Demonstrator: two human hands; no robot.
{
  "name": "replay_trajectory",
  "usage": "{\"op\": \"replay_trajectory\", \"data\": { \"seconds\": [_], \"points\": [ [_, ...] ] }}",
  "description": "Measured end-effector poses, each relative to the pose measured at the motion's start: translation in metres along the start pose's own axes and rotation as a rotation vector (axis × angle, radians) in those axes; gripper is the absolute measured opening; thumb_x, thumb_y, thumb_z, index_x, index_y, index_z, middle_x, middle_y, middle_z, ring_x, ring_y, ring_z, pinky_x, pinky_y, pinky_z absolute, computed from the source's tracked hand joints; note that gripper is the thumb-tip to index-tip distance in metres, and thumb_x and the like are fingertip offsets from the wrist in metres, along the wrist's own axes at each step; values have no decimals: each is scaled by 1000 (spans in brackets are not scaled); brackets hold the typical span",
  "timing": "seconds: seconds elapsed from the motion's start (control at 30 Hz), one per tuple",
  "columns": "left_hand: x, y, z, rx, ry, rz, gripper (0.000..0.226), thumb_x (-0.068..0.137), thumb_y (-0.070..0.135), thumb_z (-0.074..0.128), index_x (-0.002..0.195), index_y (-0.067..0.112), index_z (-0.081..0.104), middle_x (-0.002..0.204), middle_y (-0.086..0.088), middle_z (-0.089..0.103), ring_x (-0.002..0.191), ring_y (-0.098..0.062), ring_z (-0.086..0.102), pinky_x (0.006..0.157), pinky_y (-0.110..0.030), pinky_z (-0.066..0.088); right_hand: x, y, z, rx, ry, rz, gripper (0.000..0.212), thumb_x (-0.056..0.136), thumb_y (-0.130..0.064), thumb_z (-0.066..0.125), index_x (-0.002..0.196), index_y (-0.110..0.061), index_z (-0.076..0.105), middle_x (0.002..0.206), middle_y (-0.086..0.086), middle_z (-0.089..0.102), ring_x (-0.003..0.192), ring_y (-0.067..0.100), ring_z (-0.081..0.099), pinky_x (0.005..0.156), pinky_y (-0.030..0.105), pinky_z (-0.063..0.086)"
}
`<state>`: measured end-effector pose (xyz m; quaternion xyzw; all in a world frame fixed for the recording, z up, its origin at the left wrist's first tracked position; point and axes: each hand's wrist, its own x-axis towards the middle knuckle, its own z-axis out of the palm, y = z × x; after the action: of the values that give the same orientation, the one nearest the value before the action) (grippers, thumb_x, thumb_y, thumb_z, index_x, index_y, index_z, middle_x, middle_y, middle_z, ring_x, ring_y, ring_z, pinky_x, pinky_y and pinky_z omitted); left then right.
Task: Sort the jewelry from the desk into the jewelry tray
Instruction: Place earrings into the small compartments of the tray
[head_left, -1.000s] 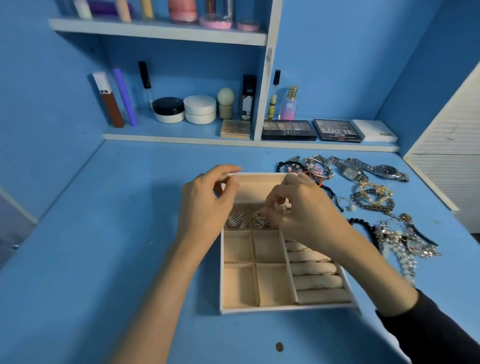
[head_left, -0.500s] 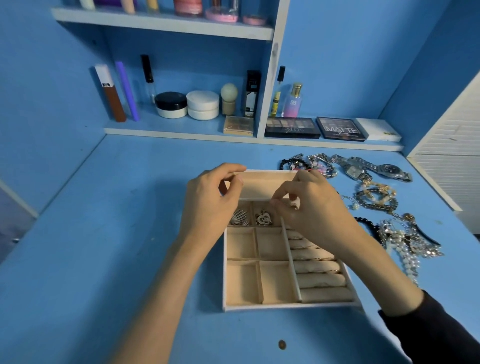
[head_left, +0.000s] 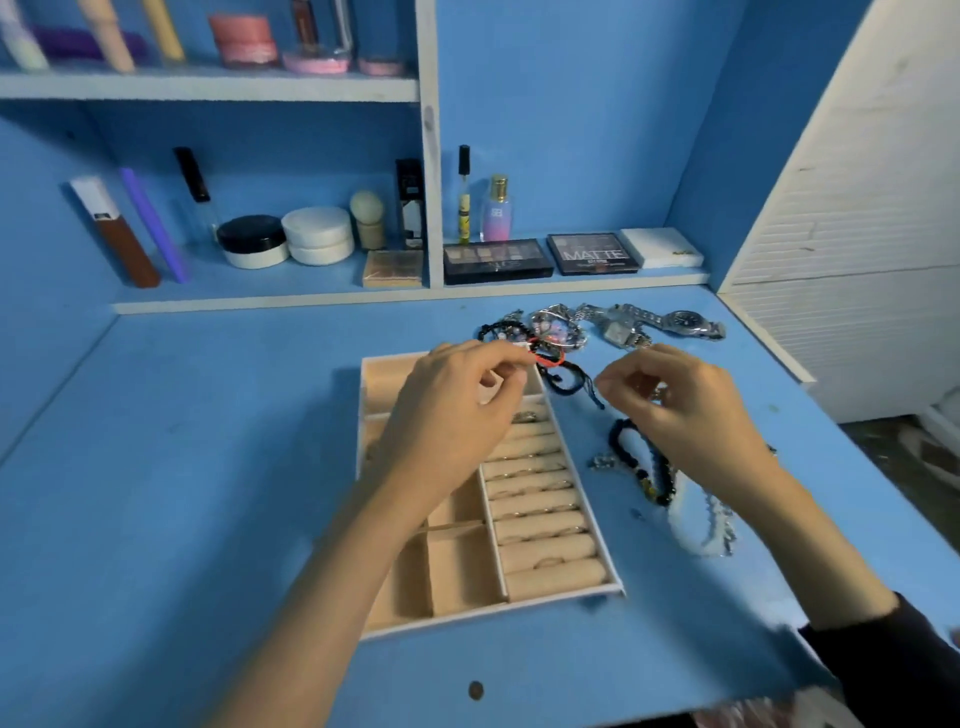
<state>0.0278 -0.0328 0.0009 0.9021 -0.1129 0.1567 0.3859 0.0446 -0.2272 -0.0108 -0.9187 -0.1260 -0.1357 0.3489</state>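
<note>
The beige jewelry tray (head_left: 493, 616) lies mid-desk, with several rings tucked into its ring rolls (head_left: 545, 519) on the right side. My left hand (head_left: 457, 415) hovers over the tray's far part, fingers loosely curled, its fingertips beside a red cord bracelet (head_left: 551, 358). Over the loose jewelry to the right of the tray is my right hand (head_left: 685, 410), its fingers curled toward the thumb; a small glint shows there, unclear whether held. Black cord bracelet (head_left: 566, 383), black beads (head_left: 623, 441), a white chain (head_left: 696, 527) and watches (head_left: 675, 322) lie on the desk.
A low shelf at the back holds eyeshadow palettes (head_left: 496, 260), jars (head_left: 254, 241), tubes and bottles. A white slatted cabinet (head_left: 857, 249) bounds the desk on the right. A small brown disc (head_left: 475, 690) lies near the front edge.
My right hand has left the tray's far compartments and moved right, over the jewelry pile. My left hand shifted slightly right. The view turned to the right.
</note>
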Motion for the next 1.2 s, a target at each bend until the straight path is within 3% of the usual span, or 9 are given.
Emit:
{"op": "replay_trajectory", "data": {
  "seconds": [0.1, 0.27, 0.5, 0.67, 0.87, 1.0, 1.1, 1.2],
  "points": [
    [7, 19, 18, -11, -76, 44, 19, 88, 23, 57, 101, 29, 68, 78, 20, 57, 69, 1, 51, 67, -15, 40, -4, 20, -19, 48, 65, 80, 8, 83, -16, 65, 80, -18, 71, 75, -6, 64, 68, 2, 53, 59, 10, 38],
    [17, 41, 51, -15, -170, 106, 20, 89, 22, 56, 104, 28, 68, 84, 20, 58, 89, -5, 55, 84, -22, 41, -13, 56, -37, 48, 151, 167, 9, 84, -17, 64, 78, -23, 68, 67, -4, 60, 64, 12, 53, 55, 15, 35],
    [32, 53, 91, 132, -337, 171, 23, 93, 19, 52, 111, 27, 65, 108, 11, 65, 104, -9, 49, 87, -22, 36, -30, 85, -36, -59, 332, 152, 22, 82, 0, 56, 85, -17, 70, 72, -2, 56, 72, 14, 52, 61, 12, 33],
    [45, 61, 110, 211, -379, 160, 15, 89, 28, 59, 97, 20, 70, 93, 4, 70, 92, -13, 59, 83, -36, 52, -32, 91, -35, 8, 406, 157, 25, 81, 1, 54, 82, -18, 70, 72, -12, 53, 68, 7, 51, 60, 8, 33],
    [52, 70, 130, 345, -368, 72, 25, 81, 36, 67, 78, 12, 69, 78, 0, 67, 83, -18, 58, 70, -31, 49, -33, 90, -35, 89, 437, 189, 25, 82, 1, 53, 82, -18, 69, 74, -6, 56, 65, 1, 50, 58, 7, 33],
    [56, 71, 136, 348, -412, 21, 18, 81, 24, 65, 81, 7, 69, 84, -4, 70, 80, -20, 61, 63, -30, 46, -34, 90, -35, 94, 440, 191, 24, 82, 2, 53, 82, -16, 70, 74, -3, 56, 66, 1, 50, 58, 8, 34],
    [58, 69, 138, 302, -452, -19, 14, 81, 10, 57, 73, 4, 66, 88, -9, 71, 85, -24, 65, 70, -34, 50, -34, 90, -35, 95, 442, 194, 25, 81, 2, 53, 82, -16, 70, 74, -3, 56, 66, 1, 50, 58, 8, 33],
    [54, 68, 137, 262, -436, -2, 23, 82, 5, 51, 62, 7, 61, 67, -12, 66, 67, -23, 63, 71, -26, 44, -33, 90, -35, 97, 440, 201, 25, 81, 2, 53, 82, -18, 69, 75, -1, 57, 64, 4, 49, 57, 9, 33]
  ]
}}
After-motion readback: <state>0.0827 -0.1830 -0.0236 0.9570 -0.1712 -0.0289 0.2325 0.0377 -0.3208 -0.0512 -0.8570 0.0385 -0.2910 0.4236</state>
